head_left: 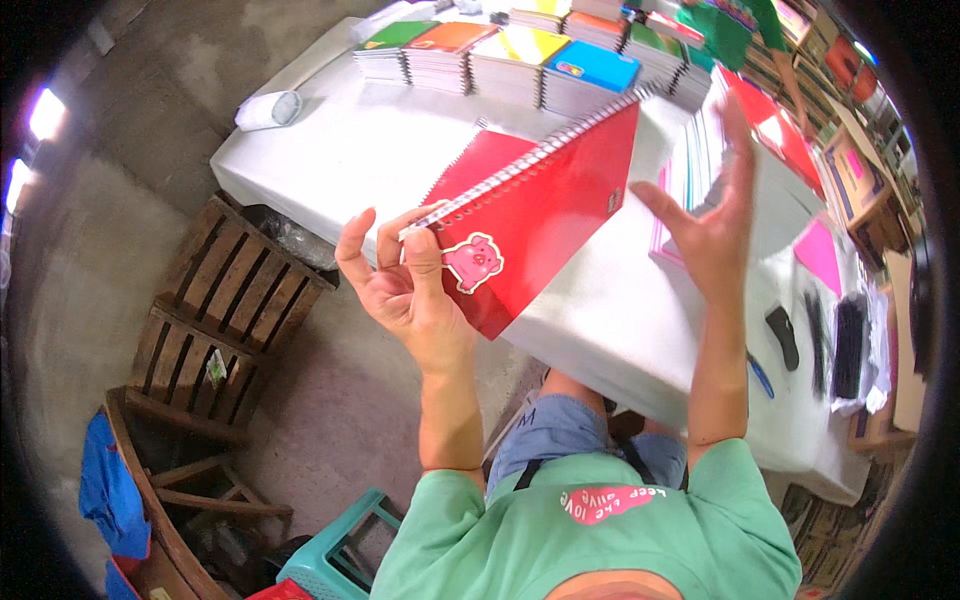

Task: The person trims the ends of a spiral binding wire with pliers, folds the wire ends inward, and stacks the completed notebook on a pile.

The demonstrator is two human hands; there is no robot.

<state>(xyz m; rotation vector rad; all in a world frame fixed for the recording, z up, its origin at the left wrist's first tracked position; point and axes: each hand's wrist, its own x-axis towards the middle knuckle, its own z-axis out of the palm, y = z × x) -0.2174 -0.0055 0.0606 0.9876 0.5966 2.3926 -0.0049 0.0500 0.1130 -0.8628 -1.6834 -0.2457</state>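
A red spiral notebook [545,205] with a pink pig sticker is held up, tilted, over the near edge of the white table. My left hand [410,285] pinches its lower-left corner at the end of the white spiral, thumb and fingers closed on it. Apart from the notebook, my right hand [712,215] is raised on the right with thumb and fingers spread, nothing in it. Behind the held notebook, another red spiral notebook [475,160] lies on the table. Close to my right hand stands a stack of notebooks [690,160] with pale page edges.
Stacks of green, orange, yellow and blue notebooks [520,50] line the far side of the table [330,150]. Right of me lie a black object [783,338] and a blue pen-like tool [760,376]. A wooden crate [215,290] and a teal stool [340,545] stand on the left.
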